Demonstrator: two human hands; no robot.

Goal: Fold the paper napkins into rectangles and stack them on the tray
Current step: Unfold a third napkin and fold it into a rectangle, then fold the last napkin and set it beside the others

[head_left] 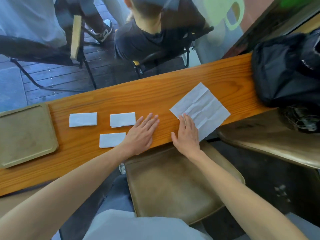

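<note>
Three white napkins folded into rectangles lie on the wooden counter [173, 87]: one at the left [83, 119], one in the middle [122, 119], one nearer me [112, 139]. A larger unfolded creased napkin [203, 108] lies to the right. My left hand [142, 132] rests flat on the wood, fingers apart, beside the middle and near folded napkins. My right hand [187, 131] lies flat with its fingertips on the near left corner of the unfolded napkin. A tan tray [26, 135] with nothing on it sits at the counter's left end.
A black bag [285, 70] occupies the counter's right end. Brown stool seats [173, 184] stand below the near edge, another [270, 139] to the right. Beyond the glass, a seated person [152, 32] and folding chairs.
</note>
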